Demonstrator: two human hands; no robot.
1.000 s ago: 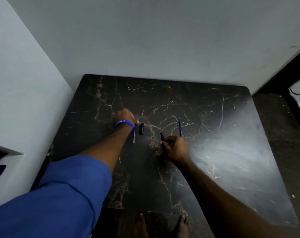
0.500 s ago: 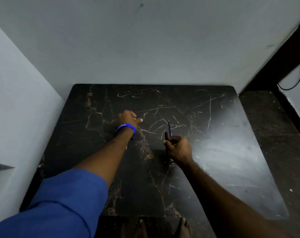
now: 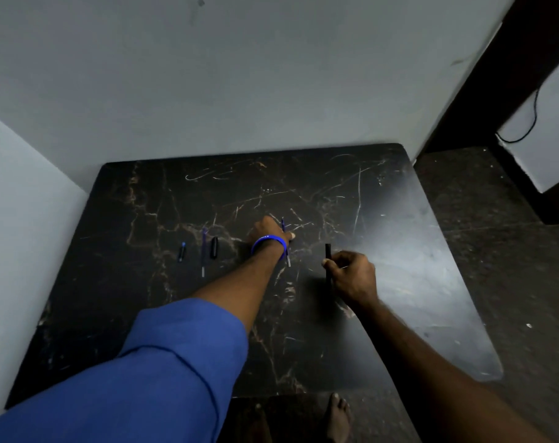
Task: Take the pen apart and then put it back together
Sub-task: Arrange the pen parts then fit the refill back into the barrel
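Observation:
Pen parts lie on a dark marble table [image 3: 399, 251]. My right hand [image 3: 354, 276] grips a black pen barrel [image 3: 328, 251], held upright above the table. My left hand [image 3: 268, 231], with a blue wristband, rests fingers down on a thin blue refill [image 3: 285, 241] that lies on the table. Further left lie a black cap [image 3: 213, 247], another thin blue refill [image 3: 203, 254] and a small dark piece with a blue tip [image 3: 182, 251].
Grey walls close the table in at the back and left. A dark floor [image 3: 495, 251] runs along the right, with a black cable [image 3: 527, 129] on a white panel. Bare feet [image 3: 338, 417] show below the table's near edge.
My left hand has moved right, off the refill and cap, onto the refill near my right hand. The right hand still holds the black barrel. The camera view has shifted.

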